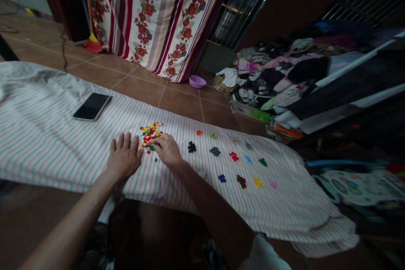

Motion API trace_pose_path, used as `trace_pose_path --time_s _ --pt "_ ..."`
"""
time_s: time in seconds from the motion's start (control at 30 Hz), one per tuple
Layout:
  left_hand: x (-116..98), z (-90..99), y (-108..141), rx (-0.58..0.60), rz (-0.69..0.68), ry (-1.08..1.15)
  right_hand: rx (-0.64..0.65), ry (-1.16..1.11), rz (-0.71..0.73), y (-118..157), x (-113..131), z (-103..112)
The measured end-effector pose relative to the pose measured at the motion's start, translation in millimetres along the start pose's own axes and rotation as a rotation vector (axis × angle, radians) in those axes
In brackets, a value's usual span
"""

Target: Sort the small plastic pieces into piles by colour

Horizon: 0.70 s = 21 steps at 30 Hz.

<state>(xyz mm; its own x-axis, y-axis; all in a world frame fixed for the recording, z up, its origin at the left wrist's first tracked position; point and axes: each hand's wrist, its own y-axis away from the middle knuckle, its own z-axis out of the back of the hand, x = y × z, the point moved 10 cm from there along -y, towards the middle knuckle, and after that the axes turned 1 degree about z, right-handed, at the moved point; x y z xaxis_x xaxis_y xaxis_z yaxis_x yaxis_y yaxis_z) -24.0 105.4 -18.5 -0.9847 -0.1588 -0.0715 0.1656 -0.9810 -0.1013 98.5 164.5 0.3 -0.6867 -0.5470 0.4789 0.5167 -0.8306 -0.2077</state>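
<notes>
A pile of small mixed-colour pieces (151,131) lies on the striped cloth (79,147). My left hand (124,157) rests flat on the cloth just left of the pile, fingers spread. At the pile's right edge is my right hand (168,149), its fingers drawn together over the pieces; whatever they hold is too small to make out. Sorted by colour, several little heaps lie to the right, among them black (191,147), grey (215,151), red (234,156), dark blue (222,178), brown (241,181) and yellow (257,182).
A phone (92,106) lies on the cloth at the left. Beyond it are a floral curtain (148,17), a red broom (92,45) and a purple bowl (197,81) on the tiled floor. Clothes (278,71) are heaped at the back right.
</notes>
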Motion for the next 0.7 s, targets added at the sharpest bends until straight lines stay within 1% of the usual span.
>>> trace_pose_path --time_s 0.17,0.3,0.4,0.5,0.57,0.7 --pt "-1.0 2.3 -0.2 0.002 -0.016 -0.020 -0.093 -0.157 -0.027 1.3 -6.8 8.4" --pt "-1.5 2.1 -0.7 0.017 -0.017 -0.036 -0.151 -0.320 -0.131 6.4 -19.4 12.7" --pt "-1.6 3.0 -0.9 0.006 -0.015 -0.040 -0.174 -0.508 -0.213 10.8 -30.2 9.6" --pt "-2.0 3.5 -0.6 -0.001 -0.017 -0.041 -0.194 -0.681 -0.258 14.9 -38.6 7.7" --pt "-1.9 4.3 -0.2 -0.005 -0.017 -0.043 -0.209 -0.741 -0.278 18.2 -44.1 8.5" --pt "-2.6 5.6 -0.2 -0.008 -0.027 -0.049 -0.215 -0.790 -0.340 25.3 -57.4 6.6"
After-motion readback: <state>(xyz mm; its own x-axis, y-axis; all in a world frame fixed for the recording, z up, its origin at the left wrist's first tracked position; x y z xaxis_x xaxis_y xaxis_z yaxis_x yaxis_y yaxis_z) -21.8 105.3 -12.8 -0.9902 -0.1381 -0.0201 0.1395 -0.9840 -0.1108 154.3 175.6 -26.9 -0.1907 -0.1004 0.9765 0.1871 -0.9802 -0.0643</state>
